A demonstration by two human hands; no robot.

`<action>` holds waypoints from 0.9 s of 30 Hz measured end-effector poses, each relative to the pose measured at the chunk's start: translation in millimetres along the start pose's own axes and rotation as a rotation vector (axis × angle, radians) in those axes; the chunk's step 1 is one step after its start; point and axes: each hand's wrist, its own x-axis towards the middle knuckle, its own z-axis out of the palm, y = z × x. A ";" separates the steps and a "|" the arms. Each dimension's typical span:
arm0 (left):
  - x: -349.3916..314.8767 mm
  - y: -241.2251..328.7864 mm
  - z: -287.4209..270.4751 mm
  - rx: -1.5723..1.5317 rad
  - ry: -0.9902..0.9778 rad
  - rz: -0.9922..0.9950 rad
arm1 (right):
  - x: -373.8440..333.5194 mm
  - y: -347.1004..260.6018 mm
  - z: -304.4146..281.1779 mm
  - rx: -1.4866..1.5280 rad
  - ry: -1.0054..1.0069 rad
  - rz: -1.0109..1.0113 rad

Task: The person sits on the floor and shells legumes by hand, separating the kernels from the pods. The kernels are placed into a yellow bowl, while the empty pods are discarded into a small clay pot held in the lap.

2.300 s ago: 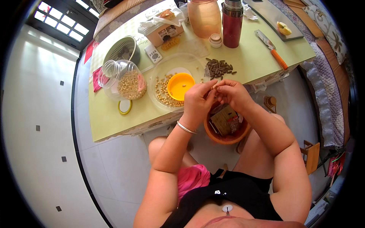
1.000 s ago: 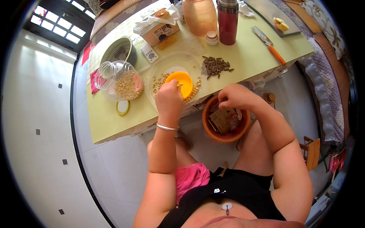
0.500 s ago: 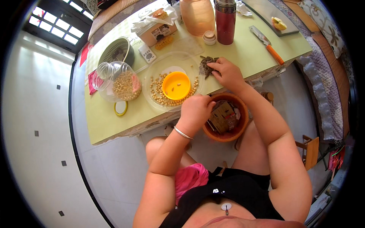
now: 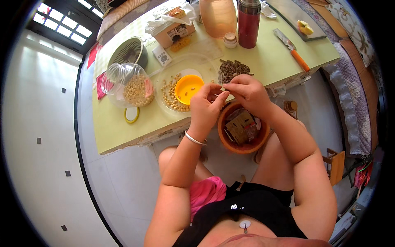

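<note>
On the pale green table (image 4: 109, 133), a clear dish (image 4: 190, 59) is holding round yellowish beans (image 4: 169, 97) around a yellow bowl (image 4: 187, 83). To its left a clear jar (image 4: 120, 91) is sitting; a maroon flask (image 4: 248, 29) is standing on the far side, and an orange-handled knife (image 4: 293, 52) is lying to the right. An orange-brown bin (image 4: 242, 150) is standing near, below the table edge. The left hand (image 4: 205, 106) is covering the dish's near right part, and the right hand (image 4: 250, 95) is overlapping the near edge of the dark seeds (image 4: 233, 69).

Those seeds are lying in a loose heap right of the dish, looking slender, grey-brown and tapered. A few small pale kernels (image 4: 186, 94) are resting in the bowl. The seeds' long axes are running in mixed directions, many slanting. The fingertips of both hands are pinching close together above the near edge; whether they are gripping a seed, I cannot tell.
</note>
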 end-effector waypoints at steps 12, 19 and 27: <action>3.8 -10.6 -4.3 -0.200 -0.067 -0.017 | -8.5 -15.9 -4.3 0.857 -0.130 0.767; 0.0 -1.3 12.4 0.489 0.117 0.522 | -13.9 -8.8 0.9 0.896 -0.016 0.845; -6.3 -4.4 19.9 0.783 0.119 0.636 | -22.2 -10.0 15.3 1.033 0.096 0.930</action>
